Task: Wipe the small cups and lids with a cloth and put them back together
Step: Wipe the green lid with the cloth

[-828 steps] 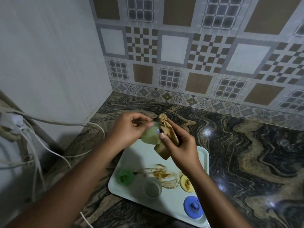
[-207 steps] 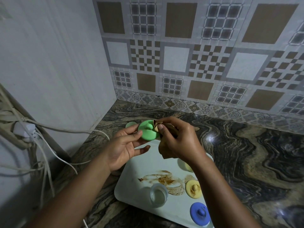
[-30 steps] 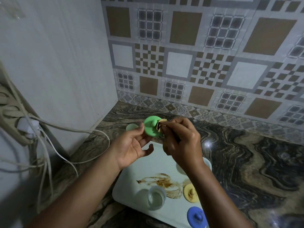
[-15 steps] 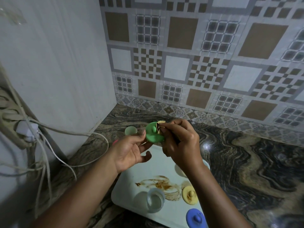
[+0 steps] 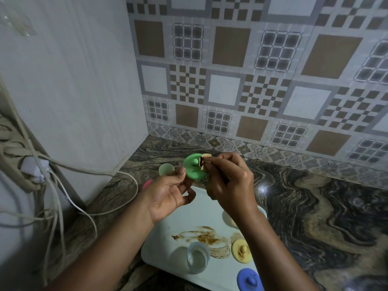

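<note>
My left hand (image 5: 168, 192) holds a round green lid (image 5: 194, 170) by its edge, above the far end of a pale tray (image 5: 168, 227). My right hand (image 5: 228, 181) pinches a stained tan cloth (image 5: 203, 163) against the lid's knob. On the tray lie a clear small cup (image 5: 197, 259), a yellow lid (image 5: 241, 252) with brown smears and a blue lid (image 5: 249, 280). A pale cup (image 5: 228, 218) is half hidden behind my right wrist. A pale green cup (image 5: 165, 169) stands on the counter beyond my left hand.
The marbled counter (image 5: 315, 206) meets a white wall on the left and a patterned tile wall behind. White cables (image 5: 84, 171) and a plug strip hang at the left. A pink thing (image 5: 147, 184) peeks from behind my left wrist. Brown smears (image 5: 205, 238) mark the tray.
Since a second ago the view has tilted slightly. Both hands stay on the green lid and cloth, the cloth shifting slightly against the lid's knob.
</note>
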A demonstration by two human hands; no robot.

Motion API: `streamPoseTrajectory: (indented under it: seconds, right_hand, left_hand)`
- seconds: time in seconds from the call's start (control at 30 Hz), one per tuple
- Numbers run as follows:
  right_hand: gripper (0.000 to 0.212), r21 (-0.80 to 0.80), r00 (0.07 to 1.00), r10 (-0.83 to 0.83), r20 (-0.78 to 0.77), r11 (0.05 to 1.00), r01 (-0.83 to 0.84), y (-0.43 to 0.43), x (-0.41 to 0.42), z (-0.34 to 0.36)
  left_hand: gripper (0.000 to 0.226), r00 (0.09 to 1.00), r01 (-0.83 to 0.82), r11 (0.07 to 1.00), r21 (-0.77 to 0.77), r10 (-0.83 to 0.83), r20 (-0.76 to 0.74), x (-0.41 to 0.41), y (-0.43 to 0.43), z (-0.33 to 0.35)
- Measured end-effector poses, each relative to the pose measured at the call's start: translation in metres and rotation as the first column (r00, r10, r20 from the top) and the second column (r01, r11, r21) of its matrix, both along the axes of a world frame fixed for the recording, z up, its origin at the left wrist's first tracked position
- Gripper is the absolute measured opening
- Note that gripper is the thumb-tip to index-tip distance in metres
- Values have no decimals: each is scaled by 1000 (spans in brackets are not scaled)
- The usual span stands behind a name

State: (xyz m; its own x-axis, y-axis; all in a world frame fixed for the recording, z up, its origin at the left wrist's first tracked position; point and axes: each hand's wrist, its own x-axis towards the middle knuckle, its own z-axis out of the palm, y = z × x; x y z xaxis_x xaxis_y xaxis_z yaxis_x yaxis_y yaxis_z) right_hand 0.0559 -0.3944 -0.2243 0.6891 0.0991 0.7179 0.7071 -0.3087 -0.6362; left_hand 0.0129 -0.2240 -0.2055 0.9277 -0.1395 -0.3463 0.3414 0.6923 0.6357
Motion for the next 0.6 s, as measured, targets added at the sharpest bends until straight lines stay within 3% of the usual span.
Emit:
streamPoseTrajectory:
  seconds: [0.2, 0.33, 0.6]
  right_hand:
    - [16, -49, 998, 62, -23, 997, -63, 1, -13, -11]
    - [16, -10, 999, 6, -36, 1000, -7, 0, -4, -10]
    - [17, -24, 997, 74, -12, 997, -74, 4, -16, -11]
  left_hand:
    - [23, 1000, 24, 1000, 2, -24, -14, -2, 2, 2]
    - [29, 999, 14, 1000, 18, -14, -45, -2, 2, 1]
    - [19, 1000, 2, 1000, -31, -1, 13, -4, -1, 5]
